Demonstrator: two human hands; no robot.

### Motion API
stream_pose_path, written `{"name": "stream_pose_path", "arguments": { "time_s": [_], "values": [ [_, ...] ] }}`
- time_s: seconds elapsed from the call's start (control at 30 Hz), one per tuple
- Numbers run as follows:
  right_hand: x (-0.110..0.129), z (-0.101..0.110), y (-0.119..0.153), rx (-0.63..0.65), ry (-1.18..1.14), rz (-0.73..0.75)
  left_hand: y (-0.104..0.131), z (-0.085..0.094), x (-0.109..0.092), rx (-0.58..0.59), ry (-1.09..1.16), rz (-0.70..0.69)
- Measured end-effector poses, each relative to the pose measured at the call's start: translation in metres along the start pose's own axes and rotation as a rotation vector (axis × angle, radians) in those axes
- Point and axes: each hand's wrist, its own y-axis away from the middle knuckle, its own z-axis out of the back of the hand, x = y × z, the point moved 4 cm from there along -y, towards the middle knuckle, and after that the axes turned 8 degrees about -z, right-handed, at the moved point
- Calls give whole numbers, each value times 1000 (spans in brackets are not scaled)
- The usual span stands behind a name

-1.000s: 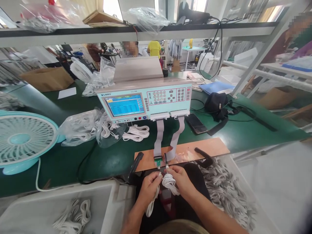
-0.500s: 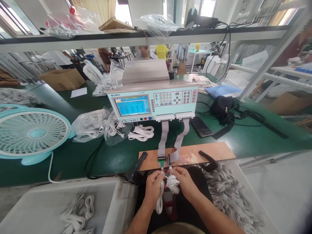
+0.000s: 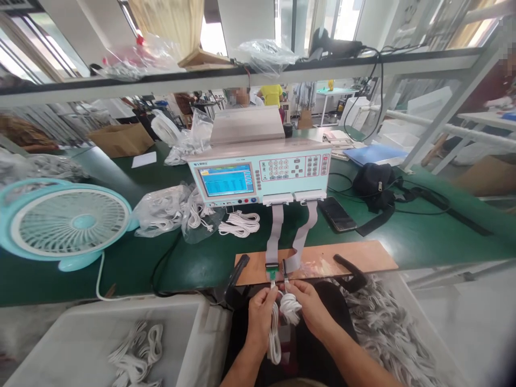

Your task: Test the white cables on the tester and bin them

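Observation:
My left hand (image 3: 262,312) is closed on a white cable end at the small green board (image 3: 272,273). Below it hangs a looped white cable bundle (image 3: 274,338). Close beside it, my right hand (image 3: 308,303) pinches the other cable end at a dark connector (image 3: 285,267), with the coiled part (image 3: 291,307) under its fingers. Two grey ribbon cables (image 3: 275,231) run from these connectors up to the tester (image 3: 296,174), whose blue screen is lit. The board and connector sit at the edge of a wooden strip (image 3: 322,258) with a black clamp at each side.
A light blue fan (image 3: 84,221) stands at the left. Bagged cables (image 3: 161,209), a loose white bundle (image 3: 239,223), a phone (image 3: 337,214) and a black pouch (image 3: 373,183) lie on the green table. Bins (image 3: 201,322) with white cables flank my legs; people are beyond.
The camera view has shifted, so the scene sits slightly further right and mostly lower. Both hands keep their holds at the connectors, with no clear movement relative to them.

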Motion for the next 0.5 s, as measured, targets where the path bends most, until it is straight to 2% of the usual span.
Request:
{"name": "stream_pose_path", "arguments": {
  "time_s": [0.17, 0.3, 0.5],
  "values": [
    [-7, 1, -4, 6, 15, 37, -2, -2, 0, 93, 24, -6],
    [-15, 1, -11, 31, -9, 30, -8, -5, 3, 58, 52, 12],
    [-12, -4, -8, 28, -62, 36, -7, -9, 2, 30, 113, 10]
  ]
}}
